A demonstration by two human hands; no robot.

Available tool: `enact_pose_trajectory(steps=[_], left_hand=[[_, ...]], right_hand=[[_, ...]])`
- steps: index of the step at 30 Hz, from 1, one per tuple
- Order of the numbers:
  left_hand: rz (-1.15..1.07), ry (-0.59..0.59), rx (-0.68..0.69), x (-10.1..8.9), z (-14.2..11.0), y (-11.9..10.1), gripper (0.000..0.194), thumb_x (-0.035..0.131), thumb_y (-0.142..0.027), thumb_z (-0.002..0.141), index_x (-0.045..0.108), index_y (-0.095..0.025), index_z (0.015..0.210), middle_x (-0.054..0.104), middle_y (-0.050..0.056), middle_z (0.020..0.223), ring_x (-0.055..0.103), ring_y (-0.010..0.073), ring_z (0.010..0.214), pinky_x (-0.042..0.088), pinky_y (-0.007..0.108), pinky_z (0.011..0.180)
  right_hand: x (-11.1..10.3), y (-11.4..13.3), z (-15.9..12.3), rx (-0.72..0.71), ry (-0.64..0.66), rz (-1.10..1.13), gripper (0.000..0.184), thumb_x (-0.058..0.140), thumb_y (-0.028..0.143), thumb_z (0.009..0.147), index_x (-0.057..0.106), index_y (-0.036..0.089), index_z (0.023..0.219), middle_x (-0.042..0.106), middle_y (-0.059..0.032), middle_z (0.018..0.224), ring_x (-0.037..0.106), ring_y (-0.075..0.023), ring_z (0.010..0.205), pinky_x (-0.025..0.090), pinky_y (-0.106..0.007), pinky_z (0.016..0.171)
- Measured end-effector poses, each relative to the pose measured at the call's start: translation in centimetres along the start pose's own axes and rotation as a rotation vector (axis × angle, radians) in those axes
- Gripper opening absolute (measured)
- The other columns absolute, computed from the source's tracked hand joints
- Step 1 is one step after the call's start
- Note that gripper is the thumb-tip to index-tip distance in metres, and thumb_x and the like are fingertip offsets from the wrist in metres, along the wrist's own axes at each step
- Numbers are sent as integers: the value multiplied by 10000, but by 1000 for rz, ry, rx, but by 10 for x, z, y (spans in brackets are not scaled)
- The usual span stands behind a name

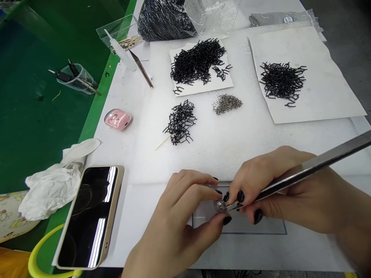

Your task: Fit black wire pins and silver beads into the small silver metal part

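Thumb and fingers of my left hand [176, 216] pinch a small clear round piece [220, 205] near the table's front. Long metal tweezers [327, 159] lie in the grip of my right hand [298, 197], and their tips reach the round piece. What sits between the tips is too small to make out. Both hands are over a clear rectangular plastic box or plate [269, 233], partly hidden by them. Beyond lie a pile of tiny metallic bits [227, 103] and a small heap of black forked pieces [181, 122] with a thin wooden stick [162, 143].
Larger black heaps rest on white paper [199, 61] and a right-hand sheet [313, 104]. To the left are a phone [87, 216], a pink case [118, 119], a white crumpled cloth [52, 189], a dropper bottle [123, 54] and another pair of tweezers [141, 68]. A black-filled bag [165, 19] stands behind.
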State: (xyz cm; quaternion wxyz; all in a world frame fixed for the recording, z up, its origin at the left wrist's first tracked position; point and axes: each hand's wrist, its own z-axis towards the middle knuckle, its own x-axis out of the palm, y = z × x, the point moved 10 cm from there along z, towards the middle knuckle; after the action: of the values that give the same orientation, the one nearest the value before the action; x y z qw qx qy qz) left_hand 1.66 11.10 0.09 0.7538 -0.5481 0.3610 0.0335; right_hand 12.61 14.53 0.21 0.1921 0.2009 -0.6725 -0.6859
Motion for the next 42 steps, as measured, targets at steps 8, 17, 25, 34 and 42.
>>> enact_pose_trajectory(steps=[8,17,25,34,42], left_hand=[[8,-1,2,1,0,-1,175,631,-109,857,543,-206,973,590,22,1092,560,122,1049,472,252,908],[19,15,13,2,-2,-2,198,608,-85,860,547,-202,1007,577,21,1121,548,116,1061,460,241,911],[39,-4,47,-1,1,-6,222,558,-41,864,562,-206,1012,568,24,1110,532,115,1053,461,221,894],[129,-47,141,-3,3,-8,230,588,-42,824,584,-194,997,610,53,1061,580,146,990,520,246,825],[154,-20,170,0,0,-4,263,619,-36,802,571,-193,1006,615,48,1046,560,148,1012,512,234,846]], right_hand=[[-4,0,-2,2,-36,2,128,726,303,804,716,234,911,735,-41,854,709,-183,769,586,-252,633],[-27,-4,-2,3,-93,-19,165,664,98,842,682,257,884,733,38,807,722,-131,707,609,-186,557],[-109,-7,-14,58,-849,-344,97,701,83,792,676,177,784,658,30,578,708,-124,606,580,-159,545],[-108,-16,-3,61,-883,-327,85,678,159,825,700,183,903,732,-17,797,733,-172,736,613,-272,650],[-114,-19,-1,37,-923,-325,64,700,164,818,727,184,872,744,-30,852,738,-176,801,606,-264,687]])
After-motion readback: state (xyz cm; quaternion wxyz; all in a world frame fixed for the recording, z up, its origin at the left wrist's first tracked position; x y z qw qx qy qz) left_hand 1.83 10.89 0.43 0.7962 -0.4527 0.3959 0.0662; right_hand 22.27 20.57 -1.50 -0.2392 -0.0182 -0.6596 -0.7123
